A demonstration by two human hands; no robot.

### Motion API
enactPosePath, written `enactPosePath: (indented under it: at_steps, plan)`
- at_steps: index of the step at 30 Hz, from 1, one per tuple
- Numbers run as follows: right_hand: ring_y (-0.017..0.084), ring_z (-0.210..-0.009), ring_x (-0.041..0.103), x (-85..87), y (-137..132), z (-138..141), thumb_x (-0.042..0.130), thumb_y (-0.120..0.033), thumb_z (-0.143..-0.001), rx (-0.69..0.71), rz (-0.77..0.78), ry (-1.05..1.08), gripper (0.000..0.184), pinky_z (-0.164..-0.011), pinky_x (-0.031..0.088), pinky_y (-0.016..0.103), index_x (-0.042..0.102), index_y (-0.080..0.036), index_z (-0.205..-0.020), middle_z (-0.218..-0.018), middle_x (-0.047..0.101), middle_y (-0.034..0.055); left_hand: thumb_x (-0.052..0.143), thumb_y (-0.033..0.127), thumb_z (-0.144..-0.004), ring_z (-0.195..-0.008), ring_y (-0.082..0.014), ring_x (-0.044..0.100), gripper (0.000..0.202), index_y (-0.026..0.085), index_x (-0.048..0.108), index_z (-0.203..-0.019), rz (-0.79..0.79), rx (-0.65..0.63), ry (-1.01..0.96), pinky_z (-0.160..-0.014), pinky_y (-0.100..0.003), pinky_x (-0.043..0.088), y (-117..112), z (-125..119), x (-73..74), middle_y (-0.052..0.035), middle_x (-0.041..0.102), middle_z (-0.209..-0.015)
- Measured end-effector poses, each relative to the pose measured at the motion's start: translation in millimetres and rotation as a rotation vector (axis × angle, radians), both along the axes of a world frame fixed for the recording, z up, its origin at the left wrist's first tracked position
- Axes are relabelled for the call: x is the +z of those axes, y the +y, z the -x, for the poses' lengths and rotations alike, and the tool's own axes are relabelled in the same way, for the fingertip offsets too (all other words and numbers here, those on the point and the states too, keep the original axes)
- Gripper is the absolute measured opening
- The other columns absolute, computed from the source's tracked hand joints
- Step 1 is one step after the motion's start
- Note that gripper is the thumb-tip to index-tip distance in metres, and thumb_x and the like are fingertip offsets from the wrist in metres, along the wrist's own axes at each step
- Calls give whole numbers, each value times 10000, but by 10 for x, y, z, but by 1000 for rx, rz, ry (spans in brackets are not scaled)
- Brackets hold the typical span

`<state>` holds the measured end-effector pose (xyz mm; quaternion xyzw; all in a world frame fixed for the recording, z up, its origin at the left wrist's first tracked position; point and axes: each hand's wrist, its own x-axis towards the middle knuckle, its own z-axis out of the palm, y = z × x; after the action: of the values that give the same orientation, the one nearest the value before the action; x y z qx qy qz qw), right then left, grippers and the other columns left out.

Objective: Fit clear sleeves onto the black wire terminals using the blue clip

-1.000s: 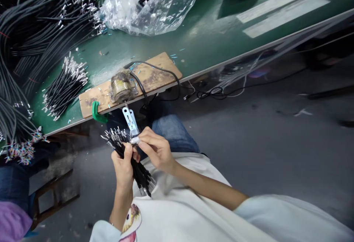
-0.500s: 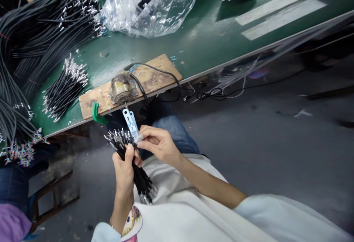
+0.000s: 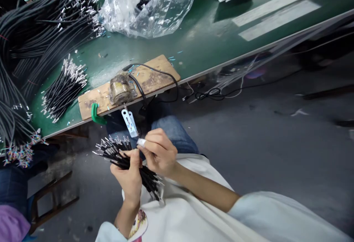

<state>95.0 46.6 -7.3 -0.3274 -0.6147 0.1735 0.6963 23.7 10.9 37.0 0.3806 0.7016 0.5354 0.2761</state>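
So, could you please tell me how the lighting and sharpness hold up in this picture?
Head view: bright glints on the plastic bag, a pale sheen on the green tabletop; also in the head view, a dim floor, streaky blur toward the right edge, and slightly soft wire tips on the cable bundle in the left hand.

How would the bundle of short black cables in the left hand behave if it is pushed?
The bundle would probably bend little, since it runs nearly straight beyond the left hand. It may splay easily, as its upper ends fan apart.
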Motion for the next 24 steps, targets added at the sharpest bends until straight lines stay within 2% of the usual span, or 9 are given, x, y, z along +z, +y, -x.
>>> enactPosePath:
  at_steps: [2,5,7,10,15,17,20,22,24]
  plan:
    - [151,-653,475,-9,23,-55,543,1,-745,80,41,12,191,-586,439,289,537,-180,-806,-703,539,30,624,181,-640,-375,-55,434,196,148,566,-455,20,19,-30,-379,-157,402,-1,29,1,46,482,-402]
    - [152,-666,510,-3,65,-140,550,-29,-759,138,233,100,154,-600,445,299,563,-179,-790,-708,549,29,665,150,-591,-420,-52,480,139,145,596,-471,6,54,-67,-439,-152,440,5,71,2,45,538,-442]
    - [163,-708,530,9,102,-189,552,-76,-783,173,299,102,112,-625,453,310,594,-176,-811,-741,569,42,677,116,-559,-458,-53,519,123,144,593,-473,-15,83,-81,-493,-150,472,14,84,8,45,579,-472]
    - [173,-742,538,30,153,-235,589,-141,-793,246,254,13,68,-668,461,336,624,-166,-846,-780,595,60,668,83,-537,-474,-58,541,100,135,591,-501,-13,121,-82,-527,-160,497,28,83,21,46,597,-484]
    - [159,-662,485,70,140,-252,604,-101,-786,186,59,-102,99,-599,431,316,621,-189,-743,-676,594,36,659,74,-547,-496,-60,552,149,142,530,-519,1,126,-103,-553,-166,510,29,74,-15,51,596,-496]
    - [165,-649,488,80,120,-257,612,-110,-782,205,49,-79,94,-583,425,320,620,-194,-741,-659,591,35,666,88,-552,-508,-68,561,179,152,502,-521,-9,142,-109,-585,-190,525,18,76,-43,50,593,-502]
    - [163,-638,508,81,112,-272,619,-108,-768,216,170,40,91,-588,427,318,613,-189,-726,-644,584,31,673,111,-550,-525,-89,584,196,164,485,-541,-46,145,-107,-642,-246,543,-5,79,-61,42,602,-522]
    - [156,-633,516,78,116,-278,613,-123,-764,208,331,109,87,-573,425,300,606,-178,-696,-638,579,30,678,104,-540,-523,-99,595,190,163,497,-531,-37,158,-56,-639,-250,545,-18,76,-53,35,608,-520]
    - [141,-595,509,80,113,-269,613,-157,-753,284,504,127,89,-531,411,272,609,-163,-664,-622,571,28,684,111,-550,-523,-107,605,180,158,514,-517,-11,161,21,-627,-244,543,-26,67,-45,27,615,-520]
